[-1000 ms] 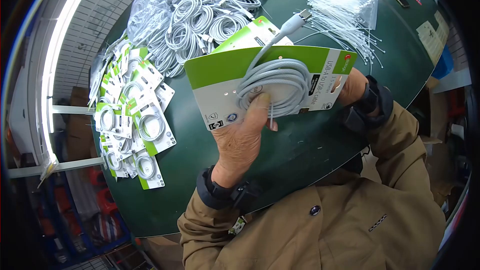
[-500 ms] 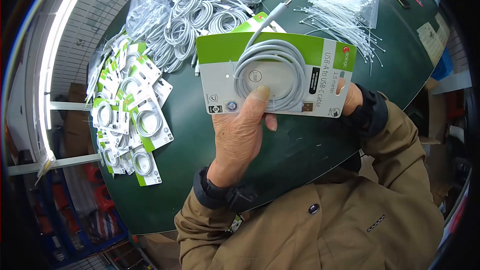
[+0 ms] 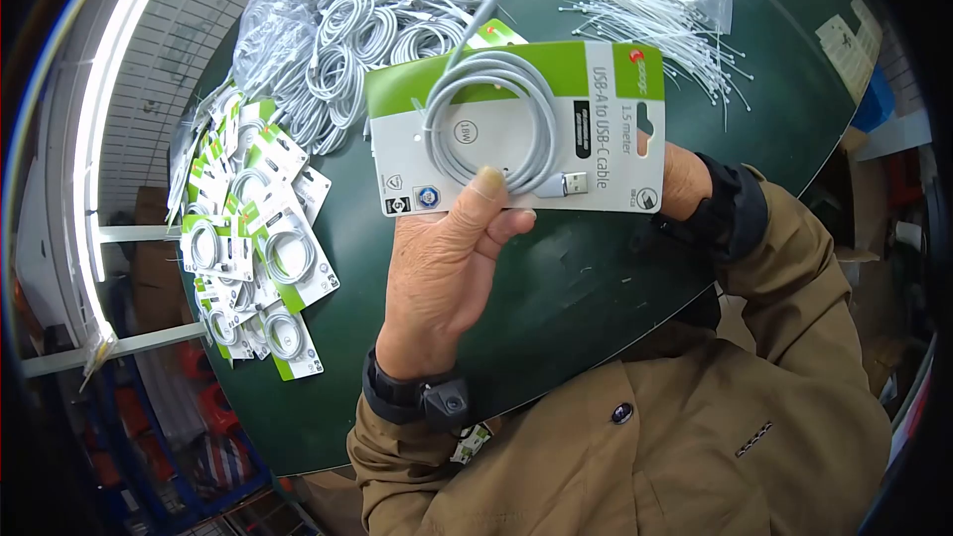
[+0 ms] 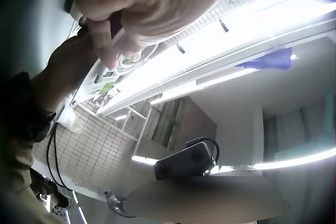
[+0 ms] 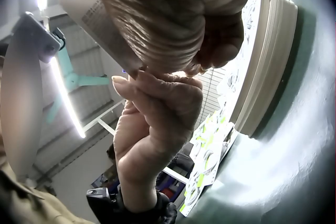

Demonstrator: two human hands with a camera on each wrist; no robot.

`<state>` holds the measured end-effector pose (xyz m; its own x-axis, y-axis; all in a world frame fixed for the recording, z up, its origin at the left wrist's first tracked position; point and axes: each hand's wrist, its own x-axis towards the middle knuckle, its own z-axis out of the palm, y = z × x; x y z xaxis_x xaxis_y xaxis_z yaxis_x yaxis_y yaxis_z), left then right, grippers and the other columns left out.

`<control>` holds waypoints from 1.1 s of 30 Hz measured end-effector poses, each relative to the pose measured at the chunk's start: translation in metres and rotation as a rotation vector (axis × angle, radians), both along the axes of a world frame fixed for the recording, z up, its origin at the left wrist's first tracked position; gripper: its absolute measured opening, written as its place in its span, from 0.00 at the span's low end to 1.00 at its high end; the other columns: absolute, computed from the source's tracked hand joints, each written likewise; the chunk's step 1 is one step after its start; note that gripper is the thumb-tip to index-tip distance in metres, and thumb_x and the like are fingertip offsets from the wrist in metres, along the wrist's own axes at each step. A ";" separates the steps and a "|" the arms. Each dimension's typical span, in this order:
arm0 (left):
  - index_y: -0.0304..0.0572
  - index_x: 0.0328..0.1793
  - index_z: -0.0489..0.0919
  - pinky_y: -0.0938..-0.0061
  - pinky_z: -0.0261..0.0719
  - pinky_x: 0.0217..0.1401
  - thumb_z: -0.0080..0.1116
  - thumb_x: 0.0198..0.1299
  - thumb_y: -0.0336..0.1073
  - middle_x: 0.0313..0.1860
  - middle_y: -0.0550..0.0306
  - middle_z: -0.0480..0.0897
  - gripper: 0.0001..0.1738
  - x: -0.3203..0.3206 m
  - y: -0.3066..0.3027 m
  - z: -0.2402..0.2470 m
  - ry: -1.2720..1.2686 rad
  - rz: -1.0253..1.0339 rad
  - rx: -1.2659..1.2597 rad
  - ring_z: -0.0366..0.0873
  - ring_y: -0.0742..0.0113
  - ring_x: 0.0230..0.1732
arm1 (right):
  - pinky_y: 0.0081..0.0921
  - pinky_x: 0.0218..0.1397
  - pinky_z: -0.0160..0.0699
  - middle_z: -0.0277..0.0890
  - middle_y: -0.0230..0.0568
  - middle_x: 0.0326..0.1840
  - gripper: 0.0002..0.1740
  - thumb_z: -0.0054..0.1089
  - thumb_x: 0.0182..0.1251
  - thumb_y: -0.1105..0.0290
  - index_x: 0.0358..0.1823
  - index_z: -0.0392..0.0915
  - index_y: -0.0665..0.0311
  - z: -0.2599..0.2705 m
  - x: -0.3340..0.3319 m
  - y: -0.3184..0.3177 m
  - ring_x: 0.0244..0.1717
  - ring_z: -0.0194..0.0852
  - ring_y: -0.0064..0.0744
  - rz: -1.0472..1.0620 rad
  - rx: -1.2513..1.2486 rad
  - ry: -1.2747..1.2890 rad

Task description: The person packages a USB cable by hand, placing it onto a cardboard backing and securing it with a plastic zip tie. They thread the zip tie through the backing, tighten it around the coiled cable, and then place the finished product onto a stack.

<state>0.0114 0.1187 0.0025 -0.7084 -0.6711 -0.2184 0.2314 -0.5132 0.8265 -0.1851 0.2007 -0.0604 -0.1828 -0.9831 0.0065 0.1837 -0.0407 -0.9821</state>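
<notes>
Left hand (image 3: 442,258) pinches the cable coil (image 3: 544,134) onto the card (image 3: 620,164). Right hand (image 3: 683,179), half hidden, seems to grip its edge. One loose pinch and the coil could unwind.

Head cam looks steeply down at table (image 3: 596,268), mid-range. Wrist cams hug left hand (image 4: 152,3) and right hand (image 5: 173,19), facing ceiling; overlap probably just the hands.

Green-topped white card (image 3: 501,134) (black lettering); pale grey cable (image 3: 486,67); dark green table (image 3: 596,278); tan jacket (image 3: 695,437).
</notes>
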 end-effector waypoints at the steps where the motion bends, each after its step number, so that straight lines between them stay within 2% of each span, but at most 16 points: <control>1: 0.39 0.76 0.69 0.74 0.92 0.43 0.65 0.74 0.29 0.59 0.54 0.83 0.27 -0.001 0.001 -0.001 0.006 0.011 0.021 0.87 0.67 0.49 | 0.29 0.49 0.86 0.89 0.37 0.50 0.14 0.72 0.72 0.71 0.55 0.85 0.67 -0.001 -0.002 -0.001 0.48 0.86 0.28 0.006 -0.021 0.030; 6: 0.41 0.76 0.69 0.78 0.92 0.42 0.63 0.76 0.31 0.59 0.56 0.83 0.25 0.001 0.002 -0.007 0.011 0.046 0.120 0.87 0.70 0.49 | 0.29 0.50 0.86 0.88 0.38 0.50 0.15 0.72 0.71 0.70 0.55 0.84 0.67 0.000 -0.003 -0.005 0.48 0.85 0.27 0.033 -0.081 0.092; 15: 0.40 0.76 0.69 0.77 0.93 0.43 0.64 0.76 0.34 0.61 0.54 0.82 0.26 -0.001 0.002 0.000 -0.020 0.048 0.082 0.87 0.69 0.52 | 0.28 0.50 0.85 0.88 0.40 0.51 0.16 0.73 0.70 0.69 0.54 0.83 0.68 0.003 -0.001 -0.014 0.48 0.84 0.25 0.084 -0.142 0.169; 17: 0.39 0.71 0.75 0.79 0.92 0.40 0.65 0.76 0.35 0.57 0.54 0.86 0.21 -0.002 0.003 -0.001 0.009 0.073 0.099 0.89 0.68 0.49 | 0.28 0.50 0.85 0.88 0.40 0.51 0.16 0.73 0.70 0.69 0.54 0.83 0.68 0.004 -0.002 -0.016 0.48 0.84 0.25 0.102 -0.181 0.189; 18: 0.39 0.68 0.77 0.80 0.92 0.39 0.65 0.76 0.35 0.54 0.54 0.88 0.19 -0.002 0.003 -0.002 0.025 0.086 0.106 0.90 0.68 0.48 | 0.28 0.50 0.85 0.88 0.40 0.52 0.16 0.74 0.70 0.69 0.54 0.83 0.68 0.004 -0.003 -0.018 0.48 0.84 0.25 0.113 -0.210 0.193; 21: 0.39 0.68 0.78 0.78 0.91 0.38 0.65 0.75 0.33 0.55 0.54 0.88 0.19 0.004 0.004 -0.004 -0.051 0.051 0.022 0.90 0.67 0.49 | 0.27 0.50 0.85 0.87 0.41 0.52 0.17 0.74 0.69 0.68 0.54 0.82 0.68 -0.003 -0.009 -0.033 0.48 0.84 0.24 0.180 -0.453 0.189; 23: 0.37 0.66 0.78 0.74 0.89 0.39 0.66 0.70 0.28 0.54 0.53 0.88 0.20 0.012 0.010 -0.006 -0.088 0.059 0.009 0.89 0.65 0.48 | 0.27 0.50 0.85 0.87 0.41 0.52 0.17 0.74 0.69 0.68 0.54 0.82 0.68 0.006 -0.014 -0.044 0.48 0.84 0.24 0.171 -0.608 0.554; 24: 0.36 0.65 0.79 0.73 0.88 0.39 0.67 0.68 0.26 0.54 0.53 0.87 0.20 0.013 0.013 -0.006 -0.103 0.072 -0.002 0.88 0.65 0.47 | 0.27 0.46 0.83 0.87 0.44 0.44 0.14 0.72 0.71 0.66 0.45 0.79 0.70 0.018 -0.017 -0.042 0.45 0.83 0.23 0.133 -0.538 1.000; 27: 0.34 0.62 0.81 0.72 0.84 0.38 0.68 0.64 0.23 0.52 0.51 0.88 0.20 0.021 0.018 -0.012 -0.099 0.113 -0.057 0.87 0.65 0.44 | 0.22 0.46 0.79 0.85 0.31 0.39 0.13 0.73 0.68 0.68 0.46 0.81 0.68 0.040 -0.011 -0.031 0.40 0.79 0.18 0.145 -0.127 0.344; 28: 0.34 0.61 0.81 0.71 0.83 0.38 0.68 0.63 0.22 0.52 0.51 0.88 0.19 0.023 0.019 -0.013 -0.094 0.125 -0.075 0.87 0.66 0.44 | 0.19 0.45 0.77 0.84 0.30 0.38 0.10 0.72 0.70 0.70 0.44 0.81 0.67 0.038 -0.014 -0.032 0.41 0.77 0.15 0.168 -0.149 0.427; 31: 0.33 0.60 0.82 0.73 0.80 0.35 0.67 0.62 0.20 0.49 0.52 0.88 0.19 0.024 0.024 -0.014 -0.095 0.157 -0.145 0.86 0.68 0.43 | 0.17 0.45 0.76 0.83 0.29 0.38 0.10 0.73 0.71 0.70 0.42 0.81 0.67 0.040 -0.012 -0.031 0.41 0.76 0.14 0.267 -0.205 0.235; 32: 0.33 0.59 0.82 0.73 0.80 0.35 0.67 0.61 0.19 0.48 0.52 0.88 0.19 0.023 0.026 -0.015 -0.081 0.170 -0.145 0.86 0.68 0.43 | 0.17 0.45 0.76 0.83 0.30 0.39 0.14 0.76 0.71 0.67 0.39 0.79 0.67 0.046 -0.010 -0.028 0.42 0.76 0.14 0.311 -0.179 0.095; 33: 0.33 0.59 0.82 0.73 0.80 0.35 0.67 0.61 0.19 0.48 0.52 0.88 0.19 0.022 0.027 -0.017 -0.068 0.183 -0.147 0.86 0.68 0.43 | 0.17 0.45 0.76 0.83 0.30 0.39 0.15 0.77 0.71 0.66 0.39 0.79 0.67 0.046 -0.010 -0.028 0.41 0.75 0.14 0.327 -0.188 0.078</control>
<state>0.0336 0.1456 -0.0141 -0.5594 -0.8148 -0.1522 0.2502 -0.3410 0.9062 -0.1956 0.1725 -0.0140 0.1482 -0.9698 0.1936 0.1416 -0.1729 -0.9747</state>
